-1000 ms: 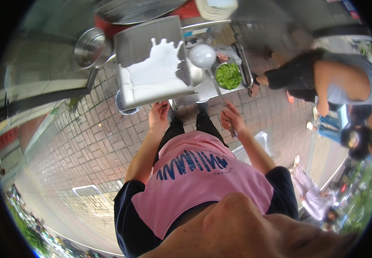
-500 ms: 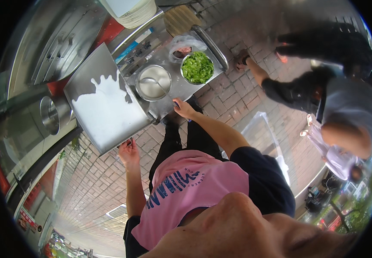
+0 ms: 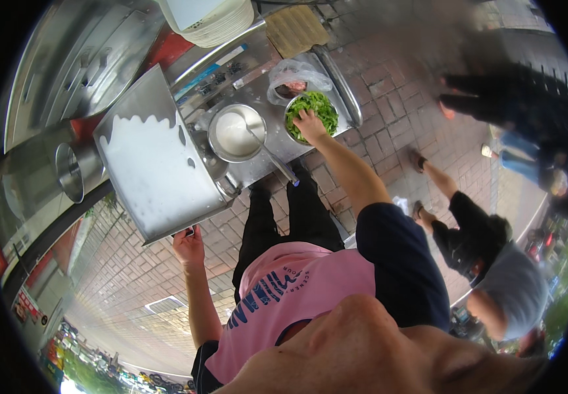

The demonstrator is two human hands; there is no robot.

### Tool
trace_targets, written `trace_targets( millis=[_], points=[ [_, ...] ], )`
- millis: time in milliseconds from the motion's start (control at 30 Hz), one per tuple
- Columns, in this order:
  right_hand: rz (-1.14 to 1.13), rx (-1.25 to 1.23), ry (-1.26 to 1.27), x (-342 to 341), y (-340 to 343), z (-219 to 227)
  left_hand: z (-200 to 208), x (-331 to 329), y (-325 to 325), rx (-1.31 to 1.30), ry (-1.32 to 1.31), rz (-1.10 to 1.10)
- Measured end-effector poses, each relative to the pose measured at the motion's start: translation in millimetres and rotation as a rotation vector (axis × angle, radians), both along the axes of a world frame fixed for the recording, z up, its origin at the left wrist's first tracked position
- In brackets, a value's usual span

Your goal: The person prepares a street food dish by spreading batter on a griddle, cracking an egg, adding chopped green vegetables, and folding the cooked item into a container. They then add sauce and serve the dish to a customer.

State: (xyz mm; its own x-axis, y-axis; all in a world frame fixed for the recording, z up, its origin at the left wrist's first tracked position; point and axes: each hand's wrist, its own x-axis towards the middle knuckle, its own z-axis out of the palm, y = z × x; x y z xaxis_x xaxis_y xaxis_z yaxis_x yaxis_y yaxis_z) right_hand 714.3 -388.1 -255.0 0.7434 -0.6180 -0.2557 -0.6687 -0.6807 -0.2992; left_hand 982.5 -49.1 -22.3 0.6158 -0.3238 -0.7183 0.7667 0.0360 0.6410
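In the left-centre of the frame, a steel tray [image 3: 142, 98] lies spread with white batter [image 3: 152, 171]; the left hand [image 3: 189, 248] has its grip clamped on the tray's lower edge. Right of upper centre, the right hand [image 3: 310, 128] dips its fingers into chopped greens [image 3: 324, 110]; I cannot tell whether that grip is closed. Between them, a ladle [image 3: 274, 161] rests in a pot [image 3: 247, 157].

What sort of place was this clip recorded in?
Most likely an outdoor street-food stall: a metal tray spread with white liquid and a bowl of chopped greens sit over brick paving, with people close by.
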Motion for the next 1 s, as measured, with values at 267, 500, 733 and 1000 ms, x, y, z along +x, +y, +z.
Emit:
trace_targets(
  millis=[267, 500, 733, 1000],
  points=[
    [-0.33, 0.301, -0.562, -23, -22, 6, 1, -6, -3, -0.107, 0.075, -0.019],
    [-0.644, 0.511, -0.478, -33, -24, 24, -10, -11, -7, -0.085, 0.153, -0.019],
    [-0.389, -0.004, -0.097, 0, -1, -3, 3, -13, -18, -0.056, 0.16, -0.028],
    [-0.429, 0.123, -0.218, 3, -9, 7, -10, -15, -13, -0.162, 0.171, -0.095]
  ],
)
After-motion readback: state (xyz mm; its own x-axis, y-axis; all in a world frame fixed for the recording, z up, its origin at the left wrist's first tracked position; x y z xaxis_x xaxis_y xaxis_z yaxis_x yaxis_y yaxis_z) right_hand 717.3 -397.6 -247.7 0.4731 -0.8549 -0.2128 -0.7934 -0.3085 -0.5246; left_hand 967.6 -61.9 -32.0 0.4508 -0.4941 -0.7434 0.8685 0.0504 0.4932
